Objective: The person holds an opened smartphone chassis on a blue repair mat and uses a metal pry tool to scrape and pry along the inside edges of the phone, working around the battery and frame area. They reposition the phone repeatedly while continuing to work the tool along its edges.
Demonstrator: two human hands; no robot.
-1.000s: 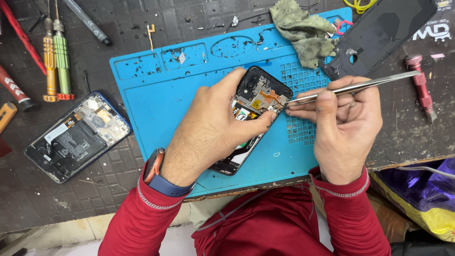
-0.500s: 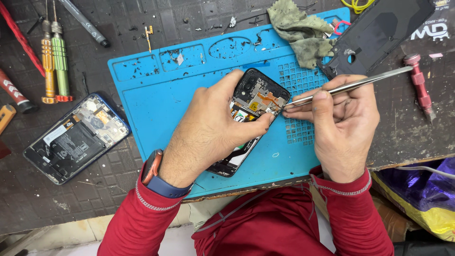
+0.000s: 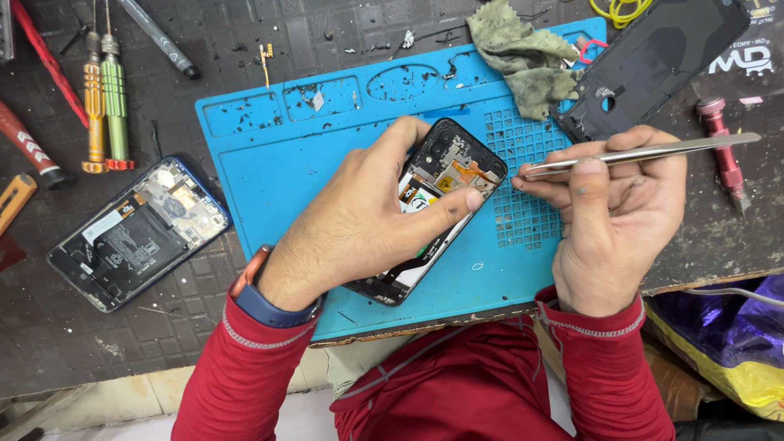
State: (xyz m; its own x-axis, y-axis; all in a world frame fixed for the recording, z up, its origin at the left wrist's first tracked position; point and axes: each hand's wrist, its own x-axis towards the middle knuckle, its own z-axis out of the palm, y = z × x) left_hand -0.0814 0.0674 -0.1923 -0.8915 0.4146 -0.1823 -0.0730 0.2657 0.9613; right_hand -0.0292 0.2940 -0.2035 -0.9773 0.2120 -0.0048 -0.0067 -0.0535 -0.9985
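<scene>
Opened phone [image 3: 433,196] lies on blue mat [image 3: 269,163], clamped by left hand [image 3: 359,220]. Right hand [image 3: 612,220] pinches steel tweezers [image 3: 645,153]; tips now drawn back just right of phone's upper edge, off the board.

Worktop and the items resting directly on it

The worktop [image 3: 245,49] is covered by a dark, gridded, dirt-speckled surface. A blue repair mat [image 3: 278,163] lies at centre, its near edge along the worktop's near edge. Left of the mat rests an opened phone [image 3: 139,233] with blue rim, internals facing up. At far left lie two screwdrivers [image 3: 106,106], one yellow and one green, side by side, with a red-handled tool [image 3: 28,147] further left and a dark pen-shaped tool [image 3: 159,39] beyond. At far right, a black back cover [image 3: 661,57] overlaps the mat's corner; a red screwdriver [image 3: 723,147] lies right of it.
</scene>
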